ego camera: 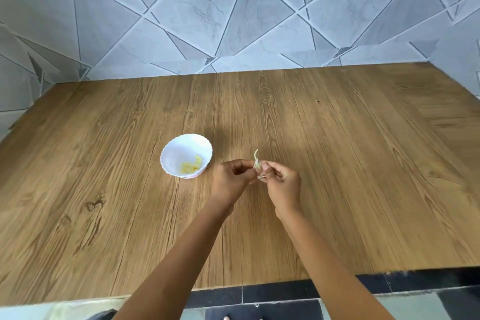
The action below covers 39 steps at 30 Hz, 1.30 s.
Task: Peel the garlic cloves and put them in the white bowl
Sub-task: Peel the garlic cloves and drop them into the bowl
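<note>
Left forearm and right forearm enter from the bottom edge, both cut off below the elbow. Beneath them is a strip of dark and pale floor, partly covered by the arms.

Hard to read: the garlic clove is mostly hidden by fingertips and slightly blurred. Only a pale sliver shows, with a thin strip of skin standing up from it. How much skin is already off cannot be told.

Grip: the left hand and right hand meet above the middle of the wooden worktop, fingers curled. Each pinches the clove between thumb and fingertips, left from the left side, right from the right. The clove is held clear of the surface.

The white bowl, with a scalloped rim, stands on the worktop just left of the left hand, not touching it. Yellowish peeled cloves lie in its near-right part; too small to count.

A grey tiled wall is behind.
</note>
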Available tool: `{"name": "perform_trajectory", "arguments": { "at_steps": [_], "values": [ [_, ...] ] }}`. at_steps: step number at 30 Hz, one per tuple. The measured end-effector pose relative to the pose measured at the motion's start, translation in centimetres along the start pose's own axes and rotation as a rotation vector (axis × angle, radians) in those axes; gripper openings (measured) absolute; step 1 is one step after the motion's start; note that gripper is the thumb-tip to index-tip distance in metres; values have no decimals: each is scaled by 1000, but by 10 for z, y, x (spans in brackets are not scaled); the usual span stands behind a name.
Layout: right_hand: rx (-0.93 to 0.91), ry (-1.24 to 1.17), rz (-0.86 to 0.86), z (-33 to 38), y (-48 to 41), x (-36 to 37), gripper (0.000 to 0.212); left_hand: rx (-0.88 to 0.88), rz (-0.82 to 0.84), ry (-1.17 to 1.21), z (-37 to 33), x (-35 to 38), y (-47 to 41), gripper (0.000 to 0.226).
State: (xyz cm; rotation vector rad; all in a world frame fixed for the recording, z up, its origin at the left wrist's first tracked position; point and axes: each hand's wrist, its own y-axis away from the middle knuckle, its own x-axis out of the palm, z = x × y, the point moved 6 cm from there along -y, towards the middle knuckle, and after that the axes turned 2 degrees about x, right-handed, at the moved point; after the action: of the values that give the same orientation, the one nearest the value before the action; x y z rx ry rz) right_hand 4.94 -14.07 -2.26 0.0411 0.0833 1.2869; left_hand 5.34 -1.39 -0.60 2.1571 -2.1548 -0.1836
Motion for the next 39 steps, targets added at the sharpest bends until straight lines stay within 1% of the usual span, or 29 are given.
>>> {"name": "perform_trajectory", "arguments": {
  "at_steps": [2,4,5,9,11,13,18,21,22,24,26,27,28,30,31,33,36,38,39],
  "values": [
    [15,33,-32,-3,-1,1,26,-6,-16,14,2,-1,0,10],
    [62,12,-51,-7,-1,0,18,-26,-17,34,5,-1,1,10],
    [91,-28,-36,-8,-3,-1,15,-43,-12,51,6,-2,0,10],
    [235,-198,73,-9,-7,-1,15,-152,38,209,12,-5,-5,9],
    [325,-284,91,-10,-8,0,13,-188,63,260,11,-4,-7,11],
    [372,-328,88,-9,-9,0,15,-186,70,261,8,-5,-9,9],
    [389,-359,125,-6,-11,-3,15,-155,83,229,0,-5,-12,9],
    [343,-322,189,-2,-10,-5,7,-157,89,205,-3,-5,-12,9],
    [327,-305,197,-1,-10,-6,8,-158,90,199,-3,-4,-11,9],
    [319,-294,177,-1,-11,-8,10,-158,77,208,-4,-5,-11,10],
    [314,-292,143,-2,-11,-12,9,-148,30,201,-4,-10,-14,11],
    [305,-281,129,-1,-12,-14,10,-126,4,152,-5,-13,-15,11],
    [294,-263,120,-2,-12,-15,10,-79,-29,30,-6,-17,-19,10],
    [259,-223,116,-1,-12,-18,12,79,-83,-385,-14,-22,-27,9],
    [241,-205,117,-1,-11,-19,13,163,-83,-582,-18,-20,-30,12],
    [216,-179,117,-1,-9,-18,13,268,-18,-835,-23,-11,-34,18],
    [204,-168,103,-2,-7,-17,12,328,63,-1027,-23,-1,-32,22],
    [199,-172,87,-3,-6,-17,11,389,20,-1000,-26,-3,-28,19],
    [199,-179,82,-3,-5,-18,10,414,-25,-912,-29,-5,-24,16]
  ]
}}
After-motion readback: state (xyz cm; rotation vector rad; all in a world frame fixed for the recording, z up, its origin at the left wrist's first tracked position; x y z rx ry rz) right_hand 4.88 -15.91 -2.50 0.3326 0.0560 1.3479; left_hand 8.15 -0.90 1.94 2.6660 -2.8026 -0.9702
